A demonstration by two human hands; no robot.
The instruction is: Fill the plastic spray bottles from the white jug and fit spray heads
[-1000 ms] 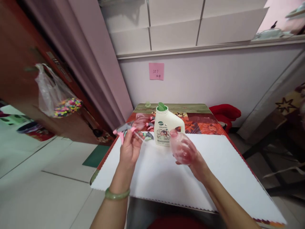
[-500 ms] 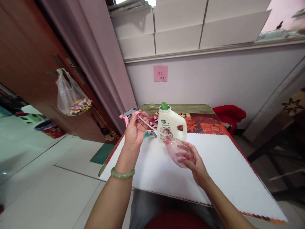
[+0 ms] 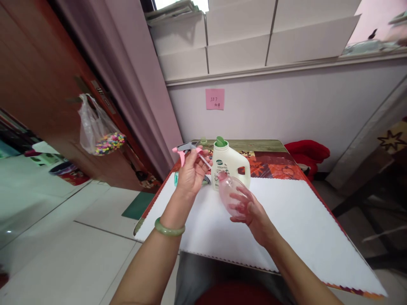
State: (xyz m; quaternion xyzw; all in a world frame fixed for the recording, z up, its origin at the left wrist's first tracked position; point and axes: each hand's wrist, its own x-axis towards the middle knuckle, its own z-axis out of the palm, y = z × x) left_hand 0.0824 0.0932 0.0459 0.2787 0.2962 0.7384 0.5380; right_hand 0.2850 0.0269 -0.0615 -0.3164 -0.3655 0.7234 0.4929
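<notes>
My left hand is closed round a pink and grey spray trigger head, whose thin clear tube slants down to the right toward the mouth of a clear pink bottle. My right hand grips that bottle from below, tilted with its neck up and to the left. The tube's tip is close to the bottle's mouth. A green bangle circles my left wrist. Just behind both hands stands a white detergent jug with a green cap.
A white mat covers the near part of a patterned table. More spray heads and bottles lie behind my left hand. A small green cap sits at the table's far edge. A plastic bag of coloured beads hangs at left. A red cushion lies at right.
My left hand has carried the spray head to the right and a little down, bringing its tube toward the bottle's mouth. My right hand has turned the bottle's neck up toward it.
</notes>
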